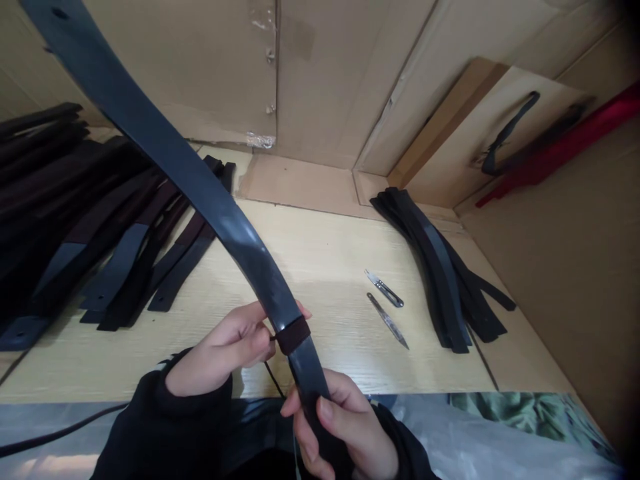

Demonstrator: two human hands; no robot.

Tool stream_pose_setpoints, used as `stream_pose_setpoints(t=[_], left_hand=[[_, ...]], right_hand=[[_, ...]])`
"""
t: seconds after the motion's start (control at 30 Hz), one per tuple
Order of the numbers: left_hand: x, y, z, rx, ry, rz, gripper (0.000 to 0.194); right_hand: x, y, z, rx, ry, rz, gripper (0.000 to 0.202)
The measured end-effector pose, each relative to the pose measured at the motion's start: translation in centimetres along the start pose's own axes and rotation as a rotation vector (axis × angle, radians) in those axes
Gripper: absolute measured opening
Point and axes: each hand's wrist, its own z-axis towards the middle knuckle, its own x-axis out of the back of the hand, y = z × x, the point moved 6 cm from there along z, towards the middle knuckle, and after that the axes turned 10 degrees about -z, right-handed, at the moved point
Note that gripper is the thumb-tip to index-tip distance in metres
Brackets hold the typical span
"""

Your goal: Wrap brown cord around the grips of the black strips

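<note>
A long, curved dark strip (200,180) runs from the upper left down to the bottom centre. Around its lower part is a short wrapped band (293,335) of darker material. My left hand (227,343) is closed at the band's left side, its thumb and fingers pinching a thin dark cord there. Part of the cord hangs below that hand. Lower down, my right hand (345,427) grips the strip between thumb and fingers.
Many dark strips (115,267) are piled on the left of the wooden table (320,260). Another stack of strips (430,267) lies at the right. Thread snips (385,289) and a pointed metal tool (388,321) lie between. Cardboard walls (330,80) stand behind.
</note>
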Motion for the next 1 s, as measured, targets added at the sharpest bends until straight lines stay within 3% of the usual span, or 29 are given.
stream_pose_setpoints(t=[0.17,0.37,0.53,0.63,0.77,1.0], left_hand=[[-0.6,0.5,0.1,-0.080,0.013,-0.125,0.032],[-0.2,0.4,-0.3,-0.083,0.063,-0.110,0.025],[-0.5,0.5,-1.0,-0.090,0.024,-0.117,0.026],[-0.6,1.0,-1.7,-0.112,0.094,-0.017,0.028],[-0.8,1.9,-2.9,-0.169,0.234,0.168,0.017],[-2.4,1.1,-4.4,-0.261,0.234,0.128,0.034]], right_hand=[[-0.1,0.5,-0.3,-0.035,-0.010,0.022,0.028],[-0.2,0.9,-0.6,-0.072,0.010,0.050,0.029],[-1.2,0.9,-1.2,-0.064,-0.006,0.062,0.029],[-2.0,1.0,-1.6,-0.050,-0.002,0.066,0.028],[-2.4,0.5,-2.4,0.006,0.107,-0.044,0.025],[-2.7,-0.2,-4.7,0.028,0.286,-0.272,0.029]])
